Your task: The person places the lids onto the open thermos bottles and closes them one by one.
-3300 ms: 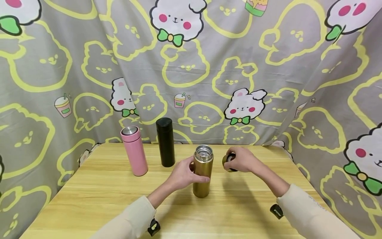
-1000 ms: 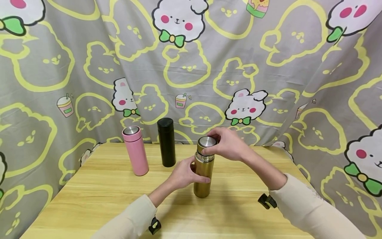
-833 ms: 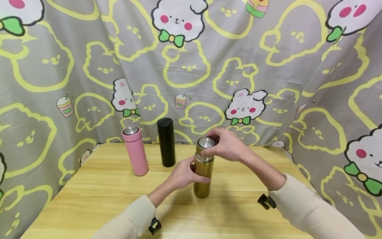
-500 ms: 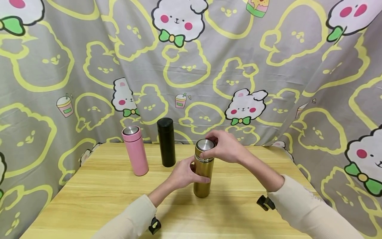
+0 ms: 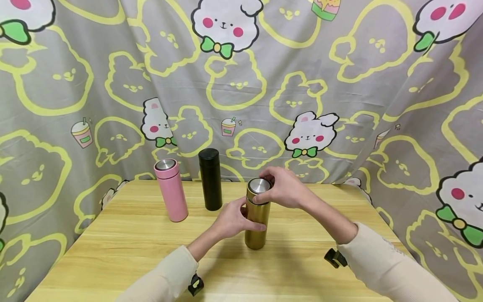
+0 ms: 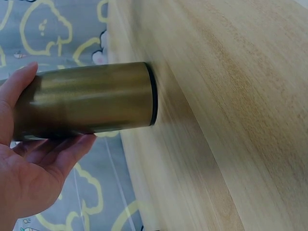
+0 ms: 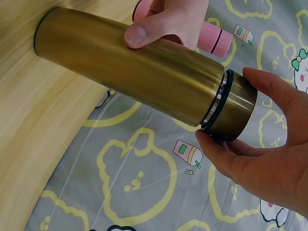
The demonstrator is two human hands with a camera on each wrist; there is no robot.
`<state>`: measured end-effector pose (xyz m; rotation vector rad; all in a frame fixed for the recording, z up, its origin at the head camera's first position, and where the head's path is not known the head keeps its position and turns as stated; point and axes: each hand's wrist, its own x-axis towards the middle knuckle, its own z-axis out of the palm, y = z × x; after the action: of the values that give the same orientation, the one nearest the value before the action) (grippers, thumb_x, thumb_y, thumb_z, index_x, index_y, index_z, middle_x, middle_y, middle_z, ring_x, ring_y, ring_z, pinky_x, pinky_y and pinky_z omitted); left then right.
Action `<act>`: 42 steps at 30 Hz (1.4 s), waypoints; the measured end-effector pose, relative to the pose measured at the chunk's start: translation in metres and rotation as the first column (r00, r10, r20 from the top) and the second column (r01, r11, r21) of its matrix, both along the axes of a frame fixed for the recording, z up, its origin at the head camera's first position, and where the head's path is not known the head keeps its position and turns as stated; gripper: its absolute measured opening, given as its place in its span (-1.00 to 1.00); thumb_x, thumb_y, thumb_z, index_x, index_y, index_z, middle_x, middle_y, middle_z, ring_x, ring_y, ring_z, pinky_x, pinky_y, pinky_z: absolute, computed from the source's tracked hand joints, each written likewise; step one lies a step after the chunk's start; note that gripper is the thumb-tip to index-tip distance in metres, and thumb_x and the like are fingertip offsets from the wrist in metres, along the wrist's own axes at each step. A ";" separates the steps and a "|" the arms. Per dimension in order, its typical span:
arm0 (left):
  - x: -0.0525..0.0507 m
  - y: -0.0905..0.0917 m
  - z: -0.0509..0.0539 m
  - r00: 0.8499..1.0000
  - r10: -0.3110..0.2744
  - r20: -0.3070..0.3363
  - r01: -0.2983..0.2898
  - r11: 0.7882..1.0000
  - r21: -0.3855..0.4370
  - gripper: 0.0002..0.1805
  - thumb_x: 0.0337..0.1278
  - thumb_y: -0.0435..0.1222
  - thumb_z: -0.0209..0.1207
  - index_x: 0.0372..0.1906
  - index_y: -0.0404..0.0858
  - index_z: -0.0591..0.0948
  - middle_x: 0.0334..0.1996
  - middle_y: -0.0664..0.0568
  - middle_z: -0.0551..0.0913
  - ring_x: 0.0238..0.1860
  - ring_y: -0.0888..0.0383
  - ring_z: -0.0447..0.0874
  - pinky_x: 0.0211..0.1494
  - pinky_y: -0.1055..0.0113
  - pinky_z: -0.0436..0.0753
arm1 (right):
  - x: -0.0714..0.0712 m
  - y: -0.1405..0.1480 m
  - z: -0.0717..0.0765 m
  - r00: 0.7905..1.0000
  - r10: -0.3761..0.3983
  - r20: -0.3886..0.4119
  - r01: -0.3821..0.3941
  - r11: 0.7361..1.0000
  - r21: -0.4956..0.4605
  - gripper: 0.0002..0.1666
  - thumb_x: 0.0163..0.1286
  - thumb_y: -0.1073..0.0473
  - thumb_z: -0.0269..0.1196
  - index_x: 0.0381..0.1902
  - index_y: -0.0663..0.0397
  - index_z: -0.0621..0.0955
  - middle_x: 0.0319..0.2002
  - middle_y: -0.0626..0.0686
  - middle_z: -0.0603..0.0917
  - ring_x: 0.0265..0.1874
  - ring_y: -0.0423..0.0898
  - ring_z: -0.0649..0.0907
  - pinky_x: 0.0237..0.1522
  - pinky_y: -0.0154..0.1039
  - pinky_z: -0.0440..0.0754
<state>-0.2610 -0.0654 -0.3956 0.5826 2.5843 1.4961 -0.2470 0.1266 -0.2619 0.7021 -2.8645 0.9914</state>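
Observation:
A gold thermos bottle (image 5: 255,235) stands upright on the wooden table. My left hand (image 5: 230,219) grips its body from the left, thumb across the front. Its gold lid (image 5: 259,186), with a silver disc on top, sits on the bottle's mouth. My right hand (image 5: 284,188) holds this lid from the right, between thumb and fingers. In the right wrist view, a thin band of silver neck (image 7: 214,103) shows between the bottle body and the lid (image 7: 236,106). The left wrist view shows the bottle's black-edged base (image 6: 153,94) against the table.
To the left stand a pink thermos (image 5: 171,195) and a black thermos (image 5: 210,180), both upright with lids on. A patterned cloth (image 5: 241,92) hangs behind the table (image 5: 113,251) and at its sides. Black straps are near both sleeves.
My right hand has brought the lid from the right onto the bottle's mouth. Over the last second the lid has come lower, covering most of the neck. My left hand stays put.

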 end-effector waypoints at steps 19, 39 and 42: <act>0.000 0.000 0.000 1.000 0.005 -0.001 -0.005 1.000 0.005 -0.24 -0.29 0.10 0.61 0.16 0.08 0.58 -0.14 0.18 0.78 -0.13 0.24 0.76 -0.04 0.19 0.71 | -0.001 -0.001 -0.006 0.999 -0.022 -0.041 0.023 1.000 0.012 -0.35 -0.03 -0.10 0.60 -0.10 0.11 0.58 -0.31 -0.02 0.69 -0.35 -0.12 0.62 -0.28 -0.24 0.58; -0.001 -0.001 -0.001 1.000 0.003 0.009 -0.003 1.000 -0.006 -0.24 -0.26 0.11 0.60 0.16 0.06 0.57 -0.08 0.16 0.77 -0.08 0.21 0.75 0.01 0.15 0.71 | 0.002 0.007 0.015 0.993 0.106 0.054 -0.112 0.986 0.124 -0.33 0.37 -0.04 0.33 0.39 -0.03 0.50 0.26 0.13 0.61 0.19 0.13 0.62 0.18 0.09 0.58; -0.001 0.000 0.000 1.000 0.006 0.008 -0.006 1.000 -0.006 -0.24 -0.28 0.11 0.60 0.15 0.07 0.58 -0.09 0.17 0.77 -0.08 0.22 0.75 0.00 0.16 0.71 | 0.000 0.007 0.016 0.987 0.133 0.088 -0.142 0.985 0.094 -0.38 0.34 0.07 0.33 0.35 0.01 0.54 0.21 0.12 0.64 0.15 0.08 0.64 0.16 0.03 0.60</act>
<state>-0.2616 -0.0656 -0.3961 0.5681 2.5858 1.4885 -0.2465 0.1333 -0.2458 0.8990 -2.9897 0.9165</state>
